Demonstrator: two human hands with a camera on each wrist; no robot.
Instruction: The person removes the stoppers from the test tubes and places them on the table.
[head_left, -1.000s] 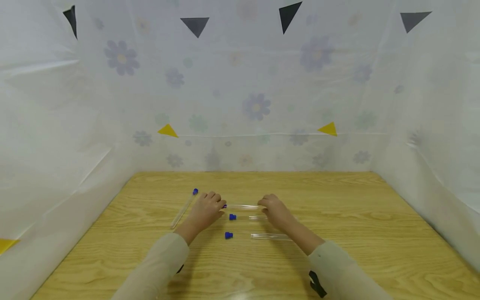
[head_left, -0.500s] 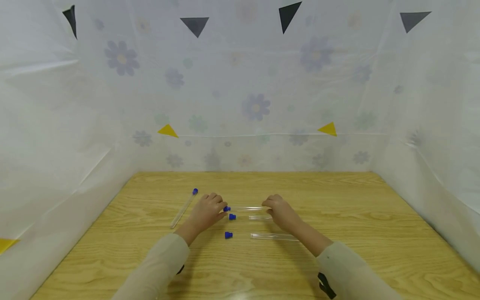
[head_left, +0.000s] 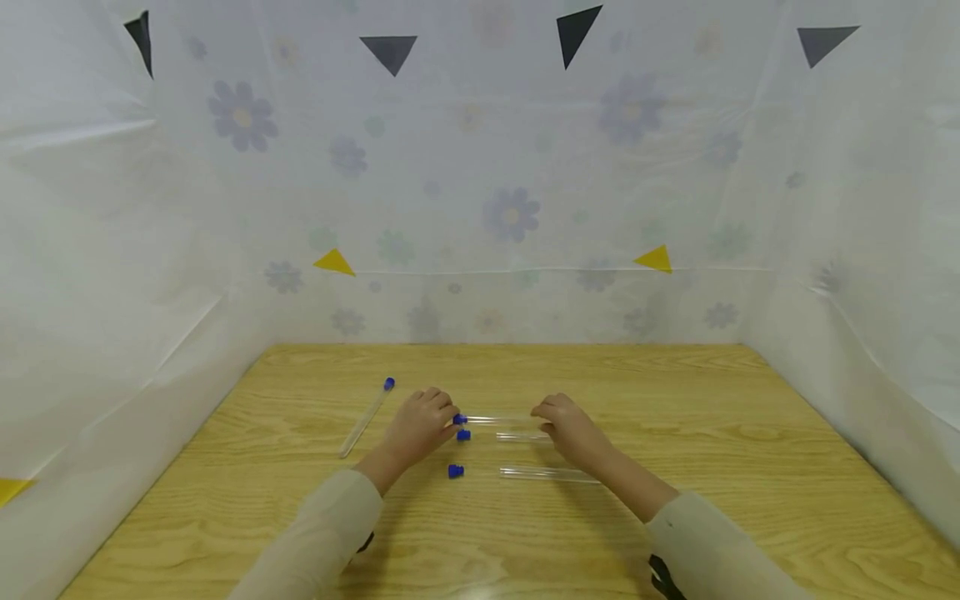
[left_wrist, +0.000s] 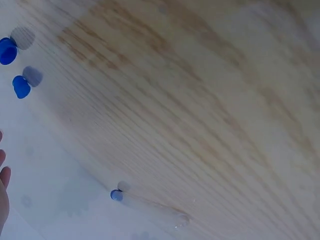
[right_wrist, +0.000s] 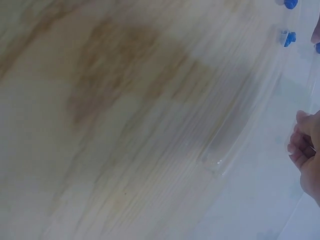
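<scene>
In the head view my left hand (head_left: 420, 427) pinches a blue stopper (head_left: 460, 419) between thumb and fingers. The stopper sits at the mouth of a clear test tube (head_left: 498, 420), which lies crosswise between the hands. My right hand (head_left: 568, 425) grips the tube's far end, its fingers hiding that end. Just below are a loose blue stopper (head_left: 463, 435) and a second clear tube (head_left: 519, 437), partly behind the right hand. In the right wrist view the right hand (right_wrist: 307, 155) has curled fingers. Only fingertips of the left hand (left_wrist: 4, 175) show in the left wrist view.
Nearer the person lie another blue stopper (head_left: 456, 472) and a third clear tube (head_left: 547, 474), its right end behind the forearm. A test tube with a blue stopper in it (head_left: 364, 419) lies slanted left of the left hand. White sheeting (head_left: 480, 308) encloses the wooden table (head_left: 480, 533).
My right hand has moved to the right with the tube, and my left hand slightly right with its stopper. More of the held stopper shows past the left fingers. The loose tubes and stoppers stay put.
</scene>
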